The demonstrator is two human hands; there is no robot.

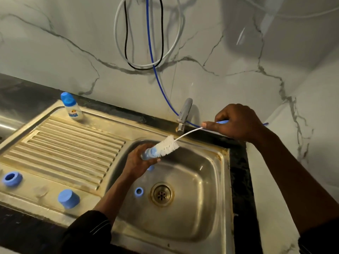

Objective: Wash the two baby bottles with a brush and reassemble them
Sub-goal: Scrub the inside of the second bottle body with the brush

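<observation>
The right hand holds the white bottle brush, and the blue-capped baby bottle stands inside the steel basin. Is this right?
No. The head view shows the blue-capped baby bottle standing on the ribbed steel drainboard, not inside the steel basin.

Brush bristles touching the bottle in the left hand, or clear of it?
Touching. The head view shows the brush bristles overlapping the mouth end of the bottle gripped by the left hand, no gap; the right hand holds the handle.
</observation>
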